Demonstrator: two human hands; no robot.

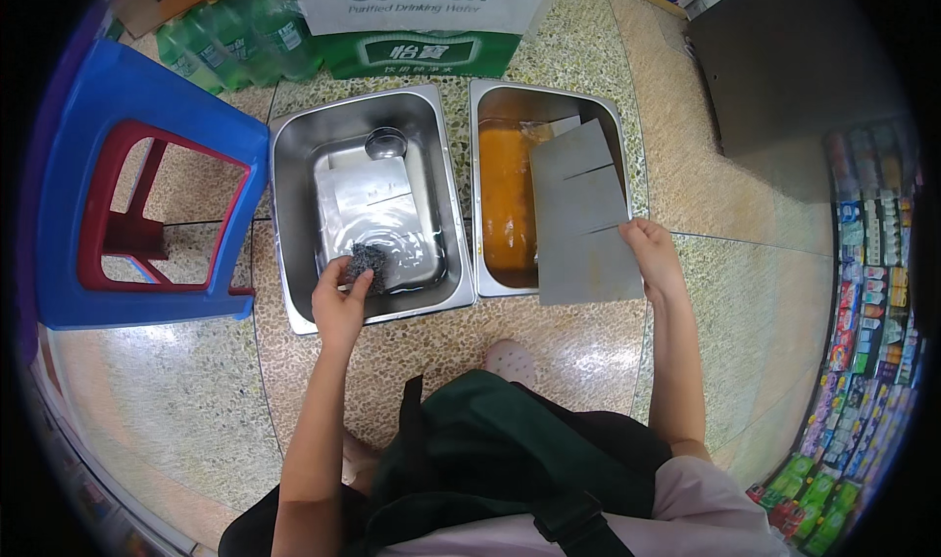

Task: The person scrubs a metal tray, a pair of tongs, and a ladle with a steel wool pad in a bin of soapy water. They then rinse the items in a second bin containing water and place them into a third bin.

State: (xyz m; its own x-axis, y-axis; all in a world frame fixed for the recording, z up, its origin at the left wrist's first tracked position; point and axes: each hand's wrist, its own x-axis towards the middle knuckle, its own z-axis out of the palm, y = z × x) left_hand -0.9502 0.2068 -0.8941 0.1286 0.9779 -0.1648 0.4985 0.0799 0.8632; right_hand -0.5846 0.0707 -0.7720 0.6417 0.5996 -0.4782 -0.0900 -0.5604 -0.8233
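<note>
My left hand (340, 301) pinches a dark metal scouring pad (373, 259) over the near part of the left steel basin (294, 278). Rippling clear water covers a slotted metal plate (371, 197) lying in that basin, and a small round dish (386, 143) rests at its far end. With my right hand (653, 252) I grip the right edge of a flat grey metal divider plate (581, 223) cut with two slots. This plate slants over the right steel basin (476, 263), which holds orange-brown liquid (507, 197). Another pale plate piece (562, 127) shows behind it, partly hidden.
To the left stands a blue and red plastic stool (66, 211). Green bottles (235, 39) and a boxed water carton (423, 13) line the far side. A dark cabinet (779, 72) is at the far right, and stocked shelves (867, 292) run along the right edge.
</note>
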